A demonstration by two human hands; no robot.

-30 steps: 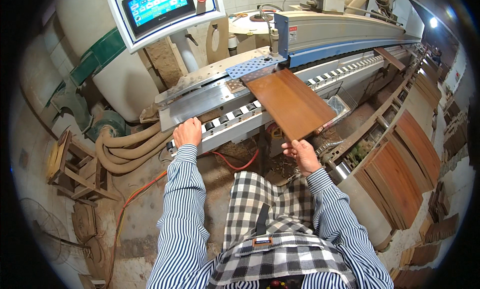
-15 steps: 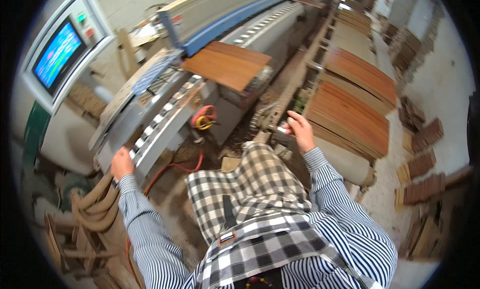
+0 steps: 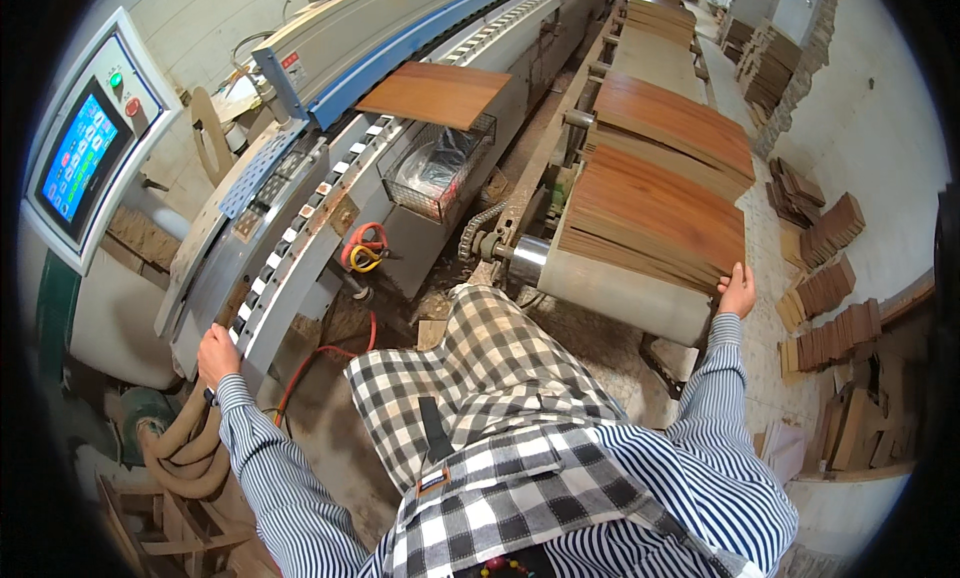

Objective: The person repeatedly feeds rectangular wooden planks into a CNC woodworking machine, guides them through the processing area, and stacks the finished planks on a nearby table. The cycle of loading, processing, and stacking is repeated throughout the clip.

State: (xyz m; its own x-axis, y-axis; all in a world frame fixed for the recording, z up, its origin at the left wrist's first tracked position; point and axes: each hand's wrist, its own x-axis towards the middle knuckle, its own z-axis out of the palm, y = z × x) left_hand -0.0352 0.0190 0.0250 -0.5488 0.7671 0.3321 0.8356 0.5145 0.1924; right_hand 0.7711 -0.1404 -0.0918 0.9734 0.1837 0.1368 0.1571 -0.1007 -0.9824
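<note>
Pale wall (image 3: 890, 128) rises at the far right of your workshop, with piles of short brown pieces (image 3: 835, 226) on the floor near it. On your left, a tilted control panel (image 3: 140, 53) shows a lit screen (image 3: 85, 163) beside a long machine (image 3: 345, 43) with a blue-edged beam. Your left hand (image 3: 218, 355) is at the near end of the roller rail (image 3: 290, 236), its fingers curled in; whether they grip the rail or only rest there, I cannot tell. Your right hand (image 3: 738, 290) touches the near right corner of the closest stack of wood-grain boards (image 3: 650, 213), thumb and fingers narrow; I cannot tell whether a board is pinched between them. That stack lies on a pale conveyor (image 3: 640, 303), with a second stack (image 3: 670, 123) just beyond. One brown board (image 3: 440, 93) lies on the machine, well apart from both your hands, jutting out above a wire basket (image 3: 440, 173).
</note>
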